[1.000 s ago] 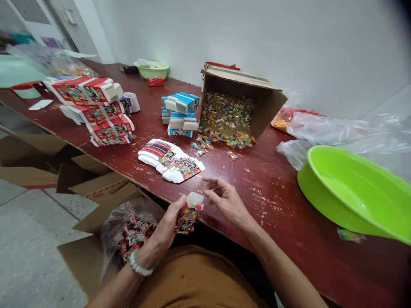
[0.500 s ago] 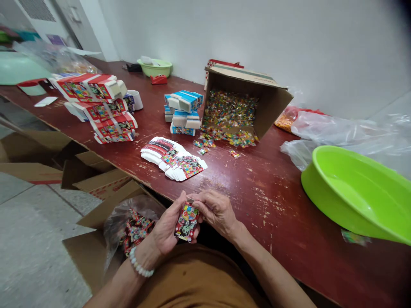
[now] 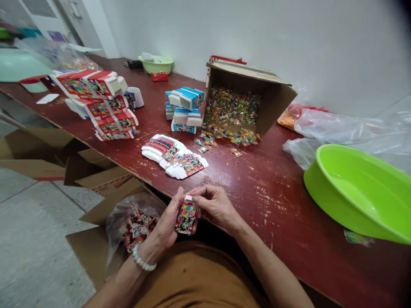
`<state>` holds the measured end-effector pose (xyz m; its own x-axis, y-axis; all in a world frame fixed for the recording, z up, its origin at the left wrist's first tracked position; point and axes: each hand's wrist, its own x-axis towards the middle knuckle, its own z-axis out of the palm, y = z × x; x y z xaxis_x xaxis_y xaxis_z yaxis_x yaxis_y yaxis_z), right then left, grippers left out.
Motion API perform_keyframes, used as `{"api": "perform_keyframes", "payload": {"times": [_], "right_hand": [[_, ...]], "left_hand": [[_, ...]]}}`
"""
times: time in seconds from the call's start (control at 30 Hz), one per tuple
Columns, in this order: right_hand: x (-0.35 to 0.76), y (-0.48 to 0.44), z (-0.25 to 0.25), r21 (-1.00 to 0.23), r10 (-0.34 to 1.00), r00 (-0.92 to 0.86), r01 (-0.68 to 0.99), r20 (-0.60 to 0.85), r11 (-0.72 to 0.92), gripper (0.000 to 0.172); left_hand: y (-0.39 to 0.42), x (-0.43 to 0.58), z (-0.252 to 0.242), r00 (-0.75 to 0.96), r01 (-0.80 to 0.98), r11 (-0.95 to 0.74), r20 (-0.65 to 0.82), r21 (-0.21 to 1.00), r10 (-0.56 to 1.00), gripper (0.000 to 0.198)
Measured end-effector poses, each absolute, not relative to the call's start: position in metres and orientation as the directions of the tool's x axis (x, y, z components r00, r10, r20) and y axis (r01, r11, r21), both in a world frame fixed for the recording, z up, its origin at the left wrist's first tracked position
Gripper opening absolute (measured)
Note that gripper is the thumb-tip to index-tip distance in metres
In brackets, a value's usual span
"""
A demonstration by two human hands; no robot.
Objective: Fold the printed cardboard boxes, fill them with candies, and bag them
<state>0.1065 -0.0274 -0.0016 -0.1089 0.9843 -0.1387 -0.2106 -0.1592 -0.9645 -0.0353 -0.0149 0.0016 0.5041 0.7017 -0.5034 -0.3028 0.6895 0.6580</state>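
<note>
— Since a second ago, what changed?
— Right hand [image 3: 215, 204] came in; its grip now pinches the white top flap of the small printed box [image 3: 186, 217], clamped in the left hand [image 3: 167, 224] at 6 o'clock, off the desk [image 3: 276, 192] edge.
— Doing it well?
— Probably press squarely; the glossy thin card creases easily.

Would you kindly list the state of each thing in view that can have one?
Small box: held in left hand, right hand pinching its top flap.
Cardboard box: tipped on its side, open, candies spilling out.
Flat cartons: unfolded, fanned on the table.
Red boxes: stacked.
Blue boxes: stacked.
Green basin: upright, tilted.
Floor box: open, bag inside.
</note>
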Motion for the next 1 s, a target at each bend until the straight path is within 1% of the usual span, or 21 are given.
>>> {"api": "perform_keyframes", "payload": {"times": [0.1,0.17,0.3,0.33,0.37,0.4,0.5,0.53,0.57,0.67,0.73,0.8,0.9,1.0], "right_hand": [[0.11,-0.03,-0.002,-0.988,0.992,-0.124,-0.148,-0.028,-0.047,0.023],[0.111,-0.034,-0.004,-0.994,0.99,-0.131,-0.095,0.059,0.047,0.019],[0.104,-0.041,-0.01,-0.963,0.963,-0.035,0.012,0.269,0.27,0.009],[0.101,-0.042,-0.012,-0.952,0.953,-0.008,0.042,0.303,0.304,0.008],[0.099,-0.043,-0.014,-0.949,0.951,0.015,0.069,0.308,0.306,0.009],[0.097,-0.042,-0.015,-0.958,0.96,0.025,0.08,0.279,0.276,0.011],[0.098,-0.037,-0.016,-0.996,0.996,-0.007,0.009,0.088,0.088,0.021],[0.099,-0.034,-0.015,-0.997,0.997,-0.021,0.0,0.072,0.072,0.022],[0.101,-0.032,-0.014,-0.995,0.995,-0.026,0.022,0.101,0.102,0.021],[0.104,-0.027,-0.01,-0.936,0.957,-0.032,0.202,0.288,0.289,0.012],[0.104,-0.026,-0.008,-0.895,0.935,-0.061,0.274,0.349,0.352,0.008],[0.105,-0.026,-0.007,-0.886,0.923,-0.088,0.257,0.376,0.385,0.005],[0.106,-0.026,-0.008,-0.885,0.908,-0.113,0.201,0.405,0.42,0.001],[0.108,-0.024,-0.009,-0.864,0.897,-0.132,0.242,0.422,0.442,0.001]], "left_hand": [[-0.014,-0.036,0.0,0.492,-0.316,0.701,-0.521,0.64,0.698,0.051],[-0.012,-0.036,-0.001,0.484,-0.359,0.695,-0.512,0.623,0.709,0.046],[-0.009,-0.033,-0.002,0.472,-0.447,0.655,-0.462,0.608,0.751,0.051],[-0.008,-0.033,-0.002,0.473,-0.459,0.649,-0.451,0.607,0.757,0.053],[-0.008,-0.033,-0.002,0.476,-0.464,0.645,-0.444,0.607,0.759,0.054],[-0.008,-0.033,-0.002,0.481,-0.46,0.645,-0.439,0.61,0.758,0.054],[-0.008,-0.036,-0.005,0.476,-0.406,0.621,-0.424,0.671,0.77,0.054],[-0.008,-0.037,-0.007,0.462,-0.381,0.599,-0.416,0.704,0.783,0.054],[-0.008,-0.038,-0.009,0.44,-0.361,0.568,-0.402,0.739,0.803,0.054],[-0.007,-0.039,-0.015,0.349,-0.338,0.419,-0.302,0.843,0.887,0.049],[-0.007,-0.039,-0.02,0.32,-0.335,0.343,-0.236,0.877,0.917,0.047],[-0.007,-0.038,-0.023,0.342,-0.339,0.349,-0.231,0.874,0.911,0.048],[-0.009,-0.039,-0.024,0.384,-0.349,0.424,-0.285,0.836,0.878,0.055],[-0.01,-0.041,-0.024,0.395,-0.321,0.477,-0.342,0.818,0.853,0.056]]}}
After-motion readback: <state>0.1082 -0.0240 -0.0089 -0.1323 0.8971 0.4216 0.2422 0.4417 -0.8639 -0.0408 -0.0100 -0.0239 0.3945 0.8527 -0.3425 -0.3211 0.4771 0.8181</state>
